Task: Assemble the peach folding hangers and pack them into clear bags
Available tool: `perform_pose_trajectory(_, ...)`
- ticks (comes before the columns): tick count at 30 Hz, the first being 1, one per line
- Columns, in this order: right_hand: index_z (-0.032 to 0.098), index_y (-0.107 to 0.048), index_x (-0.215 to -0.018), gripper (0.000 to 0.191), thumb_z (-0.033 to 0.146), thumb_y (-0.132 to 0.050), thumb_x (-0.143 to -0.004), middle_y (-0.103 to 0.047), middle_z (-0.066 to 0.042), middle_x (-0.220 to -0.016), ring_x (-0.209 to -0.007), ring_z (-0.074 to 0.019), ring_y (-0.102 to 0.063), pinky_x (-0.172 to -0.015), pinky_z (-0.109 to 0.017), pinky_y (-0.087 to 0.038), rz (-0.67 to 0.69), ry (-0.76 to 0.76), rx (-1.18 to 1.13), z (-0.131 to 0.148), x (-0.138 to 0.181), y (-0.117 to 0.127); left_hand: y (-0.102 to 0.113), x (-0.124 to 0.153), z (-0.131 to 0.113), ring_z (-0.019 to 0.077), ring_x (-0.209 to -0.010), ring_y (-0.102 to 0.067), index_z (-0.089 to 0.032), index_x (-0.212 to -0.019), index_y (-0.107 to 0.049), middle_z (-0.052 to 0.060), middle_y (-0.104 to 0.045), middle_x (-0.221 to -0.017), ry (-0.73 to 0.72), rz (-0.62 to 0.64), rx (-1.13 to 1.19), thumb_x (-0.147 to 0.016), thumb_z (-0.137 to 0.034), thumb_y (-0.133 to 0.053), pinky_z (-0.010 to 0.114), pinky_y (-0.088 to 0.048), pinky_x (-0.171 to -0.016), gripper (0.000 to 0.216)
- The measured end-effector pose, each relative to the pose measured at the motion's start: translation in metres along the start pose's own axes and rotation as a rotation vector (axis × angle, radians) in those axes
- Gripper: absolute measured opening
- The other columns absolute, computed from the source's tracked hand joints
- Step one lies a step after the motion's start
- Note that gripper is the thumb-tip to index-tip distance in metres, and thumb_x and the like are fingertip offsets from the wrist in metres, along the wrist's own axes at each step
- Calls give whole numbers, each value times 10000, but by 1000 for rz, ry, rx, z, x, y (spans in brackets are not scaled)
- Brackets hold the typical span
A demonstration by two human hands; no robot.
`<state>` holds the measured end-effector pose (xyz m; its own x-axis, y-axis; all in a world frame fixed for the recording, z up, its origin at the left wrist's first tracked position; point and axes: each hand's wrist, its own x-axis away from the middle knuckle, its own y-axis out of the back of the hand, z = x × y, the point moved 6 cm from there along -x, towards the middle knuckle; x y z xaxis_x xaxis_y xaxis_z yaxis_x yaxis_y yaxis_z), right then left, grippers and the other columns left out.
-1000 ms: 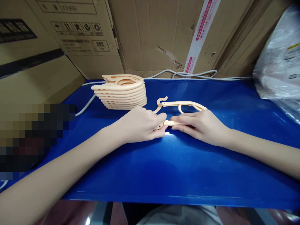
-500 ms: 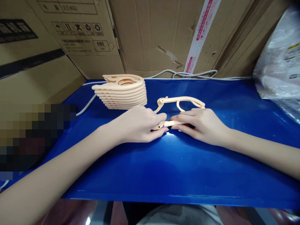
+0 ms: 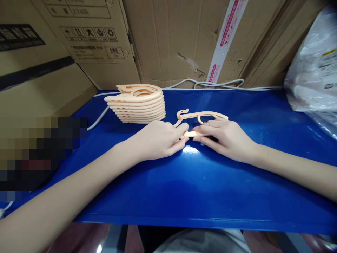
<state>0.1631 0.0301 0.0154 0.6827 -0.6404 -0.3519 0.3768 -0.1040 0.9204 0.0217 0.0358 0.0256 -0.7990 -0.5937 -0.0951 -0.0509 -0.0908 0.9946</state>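
A peach plastic folding hanger (image 3: 204, 115) lies in the middle of the blue table (image 3: 184, 189), partly folded. My left hand (image 3: 158, 138) is closed on its left end, fingers pinching the near arm. My right hand (image 3: 226, 137) grips the right part of the same hanger, fingers curled over it. The two hands almost touch at the hanger's near bar. A stack of several folded peach hangers (image 3: 138, 102) sits just behind my left hand.
Cardboard boxes (image 3: 171, 38) wall off the back and left of the table. White cables (image 3: 218, 83) run along the back edge. A plastic bag (image 3: 314, 66) rests at the right. A blurred patch covers the left side.
The hanger's upper arm has come down lower and closer to the near bar. Both hands have shifted slightly away from me with it.
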Motion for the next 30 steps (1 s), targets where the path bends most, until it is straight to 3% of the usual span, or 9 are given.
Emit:
perform_pose_trajectory(4,212,-683,-979,269,356,-457,-1003,-739,-38,-880,-804,-177,-668,-885,-368,-441,-21,22,-17,3,-1,1,0,0,0,164,-492,-536,-178,-870,-516,-9,-585,-585,10,7,2,-980,-307,-401,257,-215,-463,205)
perform_pose_trajectory(7,205,-677,-951,264,360,-468,-997,-732,-45,-882,-822,-194,-647,-802,-367,-446,-75,-12,-8,3,-1,7,1,1,2,159,-480,-515,-175,-891,-526,-13,-568,-569,13,2,-5,-981,-303,-392,255,-201,-468,206)
perform_pose_trajectory(10,200,-684,-930,265,366,-483,-981,-698,-86,-929,-865,-242,-599,-737,-396,-435,-212,-115,61,-4,0,19,3,2,4,149,-456,-483,-169,-913,-538,-21,-550,-550,12,-17,-20,-975,-287,-401,255,-193,-467,191)
perform_pose_trajectory(14,229,-691,-922,238,367,-501,-967,-656,-99,-1067,-1014,-281,-587,-874,-473,-448,-369,-269,8,-23,4,27,6,2,5,146,-435,-462,-161,-918,-557,-26,-530,-520,8,-20,-48,-970,-268,-412,260,-184,-459,188)
perform_pose_trajectory(17,239,-723,-883,223,358,-545,-945,-675,-92,-1137,-1111,-307,-602,-938,-515,-450,-358,-382,-102,-43,4,20,7,2,6,149,-425,-454,-156,-929,-571,-23,-531,-510,33,-16,-75,-970,-275,-413,266,-165,-453,202)
perform_pose_trajectory(21,247,-754,-879,241,332,-539,-945,-736,-69,-1065,-1040,-284,-660,-929,-489,-484,-258,-456,-223,-59,2,7,8,3,4,145,-444,-477,-156,-927,-572,-15,-568,-544,31,-30,-68,-960,-273,-428,262,-163,-458,189)
perform_pose_trajectory(27,260,-756,-956,264,330,-502,-948,-728,-56,-1037,-1021,-279,-638,-952,-490,-452,-282,-431,-261,-57,3,8,12,6,-6,144,-536,-559,-182,-887,-570,-30,-596,-612,-47,-131,-17,-906,-326,-507,251,-203,-471,158)
perform_pose_trajectory(30,250,-753,-977,265,318,-500,-941,-709,-72,-1015,-1005,-282,-622,-926,-488,-450,-290,-444,-258,-55,3,8,16,8,-14,148,-580,-548,-173,-878,-575,-22,-578,-653,-107,-160,1,-814,-231,-552,262,-262,-498,89)
